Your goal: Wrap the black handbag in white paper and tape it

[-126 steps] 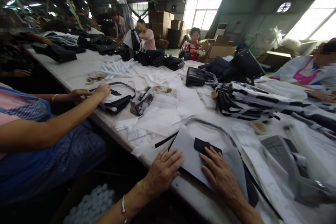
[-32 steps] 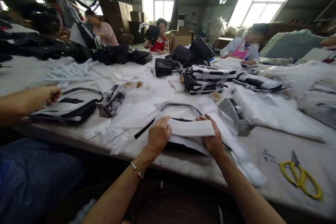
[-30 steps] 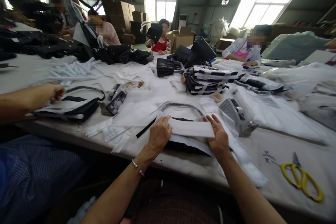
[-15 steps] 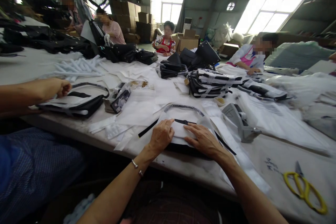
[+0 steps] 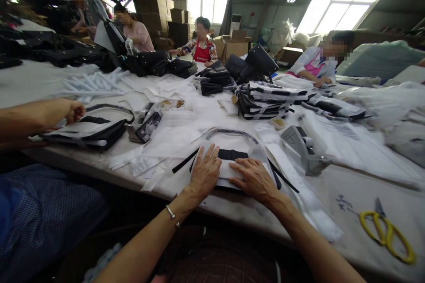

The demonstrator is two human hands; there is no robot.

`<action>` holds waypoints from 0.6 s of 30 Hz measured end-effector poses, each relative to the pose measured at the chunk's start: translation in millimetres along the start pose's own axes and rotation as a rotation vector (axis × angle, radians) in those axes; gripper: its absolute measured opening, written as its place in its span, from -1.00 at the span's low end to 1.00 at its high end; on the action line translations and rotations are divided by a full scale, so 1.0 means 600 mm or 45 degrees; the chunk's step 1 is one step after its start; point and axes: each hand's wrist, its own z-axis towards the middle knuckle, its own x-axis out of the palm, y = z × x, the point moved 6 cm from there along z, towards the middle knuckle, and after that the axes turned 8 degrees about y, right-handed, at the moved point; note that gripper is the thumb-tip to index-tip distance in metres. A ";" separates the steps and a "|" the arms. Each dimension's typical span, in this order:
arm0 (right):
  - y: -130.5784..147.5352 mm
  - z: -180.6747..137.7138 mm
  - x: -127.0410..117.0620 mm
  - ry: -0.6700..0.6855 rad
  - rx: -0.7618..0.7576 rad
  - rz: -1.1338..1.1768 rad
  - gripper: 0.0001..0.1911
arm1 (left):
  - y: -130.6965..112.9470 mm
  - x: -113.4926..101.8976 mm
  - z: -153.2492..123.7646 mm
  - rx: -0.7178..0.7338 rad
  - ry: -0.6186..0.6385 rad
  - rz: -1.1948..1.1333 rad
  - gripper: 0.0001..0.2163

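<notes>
A black handbag (image 5: 232, 154) lies flat at the table edge in front of me, largely covered by white wrapping sheet (image 5: 226, 170). Its arched handle (image 5: 244, 134) is wrapped in clear film and points away from me. My left hand (image 5: 206, 170) rests on the left part of the sheet with fingers stretched out. On the right part, my right hand (image 5: 254, 177) lies with its fingers spread and slightly bent. A black strap tab shows between and beyond the hands. Thin black straps (image 5: 286, 174) stick out at both sides of the bag. Neither hand grips anything.
Tape dispensers (image 5: 305, 152) stand to the right and left. Yellow-handled scissors (image 5: 385, 232) lie at the right. A co-worker's hand (image 5: 75, 111) is over another wrapped bag (image 5: 96, 135). Wrapped bags (image 5: 265, 101) are stacked farther back. Several people sit around the table.
My left hand has gone from curled fingers to lying flat and moved slightly up the sheet. More of the black tab shows. My right hand has shifted slightly down.
</notes>
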 end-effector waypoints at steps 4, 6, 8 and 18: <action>-0.006 -0.001 0.015 0.000 0.040 0.079 -0.60 | -0.035 0.027 0.021 0.236 0.246 -0.132 -0.64; -0.012 -0.004 0.020 -0.028 0.046 0.177 -0.61 | -0.050 0.040 0.026 0.304 0.319 -0.233 -0.57; -0.022 -0.009 0.021 -0.051 0.032 0.306 -0.62 | -0.055 0.051 0.027 0.289 0.342 -0.263 -0.56; -0.067 -0.052 0.045 -0.134 -0.008 0.423 -0.73 | -0.058 0.040 0.009 0.324 0.259 -0.275 -0.66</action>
